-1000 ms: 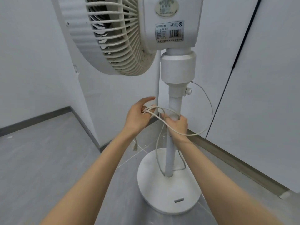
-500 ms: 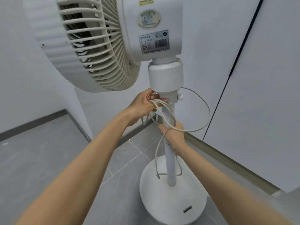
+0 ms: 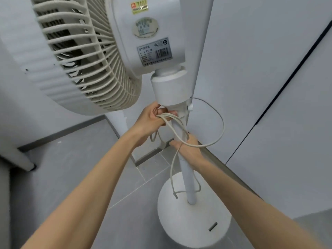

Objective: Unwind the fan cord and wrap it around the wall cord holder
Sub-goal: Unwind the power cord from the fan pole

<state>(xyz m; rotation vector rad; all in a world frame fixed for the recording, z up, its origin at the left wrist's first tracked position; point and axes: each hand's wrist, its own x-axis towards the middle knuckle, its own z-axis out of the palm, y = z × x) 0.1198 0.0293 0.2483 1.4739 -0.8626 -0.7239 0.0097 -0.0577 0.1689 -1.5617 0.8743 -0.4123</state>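
Observation:
A white pedestal fan (image 3: pixel 158 42) stands close in front of me on a round base (image 3: pixel 194 221). Its beige cord (image 3: pixel 220 130) leaves the neck at the right, loops out wide and comes back to the pole (image 3: pixel 188 177). My left hand (image 3: pixel 152 119) sits just under the fan's neck, fingers closed on a bunch of cord loops. My right hand (image 3: pixel 188 150) is lower, wrapped around the pole with cord strands running over it. One long loop hangs down to the base. No wall cord holder is in view.
White wall panels with a dark seam (image 3: pixel 287 87) rise right behind the fan. A grey skirting (image 3: pixel 224 168) runs along the tiled floor (image 3: pixel 89 177). The fan's big grille (image 3: pixel 80 60) hangs over the upper left. A white block (image 3: pixel 16 159) stands at the far left.
My left hand has risen with the cord loops from mid-pole to just under the fan's neck. My right hand stays on the pole. The view has shifted closer and lower.

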